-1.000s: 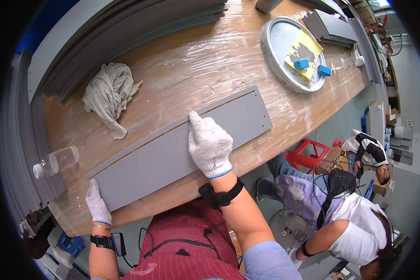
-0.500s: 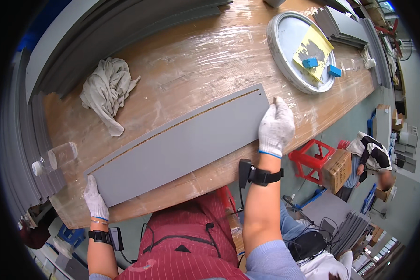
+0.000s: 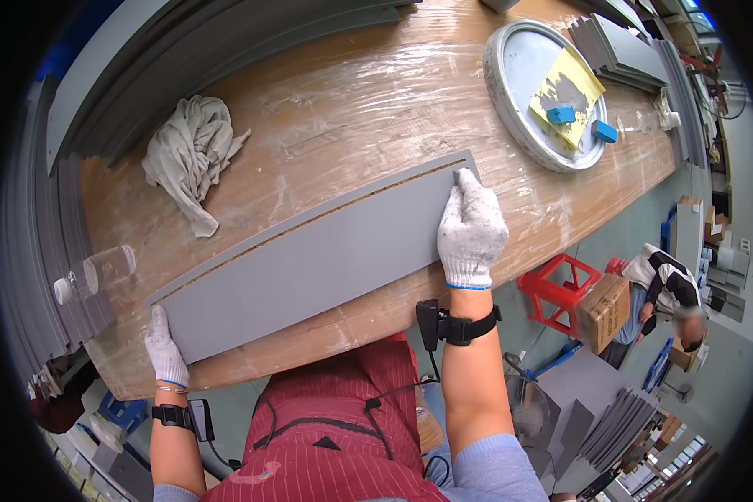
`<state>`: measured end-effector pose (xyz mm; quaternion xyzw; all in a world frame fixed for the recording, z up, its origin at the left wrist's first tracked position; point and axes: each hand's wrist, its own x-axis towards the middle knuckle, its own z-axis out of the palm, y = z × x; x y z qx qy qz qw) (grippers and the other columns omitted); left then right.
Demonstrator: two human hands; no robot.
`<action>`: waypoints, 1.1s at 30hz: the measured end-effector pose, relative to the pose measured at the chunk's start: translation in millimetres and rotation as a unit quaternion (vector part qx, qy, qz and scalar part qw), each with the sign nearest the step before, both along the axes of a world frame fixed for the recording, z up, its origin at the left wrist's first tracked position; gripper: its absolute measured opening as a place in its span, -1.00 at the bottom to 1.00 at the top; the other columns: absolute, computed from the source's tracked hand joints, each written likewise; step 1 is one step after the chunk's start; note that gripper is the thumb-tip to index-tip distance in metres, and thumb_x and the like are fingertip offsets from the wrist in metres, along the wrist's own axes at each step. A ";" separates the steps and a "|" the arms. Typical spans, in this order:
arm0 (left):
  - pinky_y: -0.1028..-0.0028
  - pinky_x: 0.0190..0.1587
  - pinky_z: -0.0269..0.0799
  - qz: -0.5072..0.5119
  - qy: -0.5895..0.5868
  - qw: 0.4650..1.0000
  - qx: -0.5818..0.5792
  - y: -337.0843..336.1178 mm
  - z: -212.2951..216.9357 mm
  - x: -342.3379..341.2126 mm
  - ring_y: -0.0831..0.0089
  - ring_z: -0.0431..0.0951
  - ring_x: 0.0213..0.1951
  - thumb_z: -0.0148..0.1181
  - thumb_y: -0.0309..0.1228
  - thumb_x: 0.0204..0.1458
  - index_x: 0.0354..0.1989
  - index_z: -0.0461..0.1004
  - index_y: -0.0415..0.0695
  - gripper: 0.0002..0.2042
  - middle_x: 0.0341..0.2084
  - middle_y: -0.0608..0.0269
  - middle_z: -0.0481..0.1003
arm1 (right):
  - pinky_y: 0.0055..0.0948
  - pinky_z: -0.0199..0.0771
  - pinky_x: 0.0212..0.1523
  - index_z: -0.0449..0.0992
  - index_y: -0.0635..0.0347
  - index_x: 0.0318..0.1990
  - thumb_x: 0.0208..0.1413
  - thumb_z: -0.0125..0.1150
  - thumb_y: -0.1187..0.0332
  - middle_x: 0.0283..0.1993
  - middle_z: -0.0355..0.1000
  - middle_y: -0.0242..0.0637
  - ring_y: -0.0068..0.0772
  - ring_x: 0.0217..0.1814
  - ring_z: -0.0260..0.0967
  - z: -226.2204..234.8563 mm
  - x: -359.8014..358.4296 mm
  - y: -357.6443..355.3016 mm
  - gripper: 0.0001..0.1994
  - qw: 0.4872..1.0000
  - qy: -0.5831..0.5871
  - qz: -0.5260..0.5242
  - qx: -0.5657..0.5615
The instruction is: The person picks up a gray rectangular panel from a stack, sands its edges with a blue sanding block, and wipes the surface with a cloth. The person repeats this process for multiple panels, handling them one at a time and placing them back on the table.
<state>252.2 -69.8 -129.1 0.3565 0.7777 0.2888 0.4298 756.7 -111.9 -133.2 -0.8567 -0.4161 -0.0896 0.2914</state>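
Observation:
A long grey panel lies slantwise on the table, a groove with a brown, rough inside running along its far edge. My left hand, in a white knit glove, grips the panel's left end with the thumb on top. My gloved right hand rests over the right end, fingers drawn together and their tips near the far corner. A small dark patch shows at those fingertips; whether they pinch something is unclear. The hole near that corner is now covered.
A crumpled whitish cloth and a clear bottle lie on the left. At the right, a round pail lid carries a yellow sheet with grey paste and blue blocks. Grey panels stand around; a red stool and another person are beyond.
My right hand has moved left from the panel's right edge onto its top, fingertips now over the corner hole. The left hand keeps its grip; the panel has barely shifted.

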 end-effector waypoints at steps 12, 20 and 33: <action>0.46 0.09 0.38 0.011 -0.009 1.000 0.011 -1.7 -2.5 1.8 0.51 0.47 -0.03 0.12 -0.09 0.30 0.16 0.47 -0.32 -0.50 0.02 0.27 0.52 | -0.25 0.54 -0.33 0.62 0.03 -0.03 0.04 0.34 0.41 -0.37 0.48 -0.24 -0.17 -0.39 0.51 2.3 -28.1 -36.4 -0.71 0.996 -0.023 0.088 -0.015; 0.46 0.12 0.38 0.004 -0.034 0.999 -0.040 4.0 -13.8 -20.2 0.49 0.49 0.00 0.10 -0.12 0.31 0.18 0.47 -0.32 -0.51 0.03 0.24 0.53 | -0.27 0.50 -0.41 0.58 0.05 -0.01 0.04 0.33 0.43 -0.42 0.44 -0.28 -0.20 -0.44 0.47 12.1 -48.0 -39.8 -0.68 0.987 0.015 0.151 -0.041; 0.46 0.05 0.41 -0.014 -0.002 1.000 -0.008 3.2 -7.9 -8.3 0.49 0.49 -0.05 0.08 -0.08 0.32 0.12 0.50 -0.33 -0.51 -0.02 0.25 0.54 | -0.27 0.55 -0.27 0.61 0.13 -0.02 0.08 0.30 0.46 -0.35 0.51 -0.18 -0.14 -0.33 0.53 23.4 -55.5 -35.7 -0.72 0.988 0.041 0.143 -0.031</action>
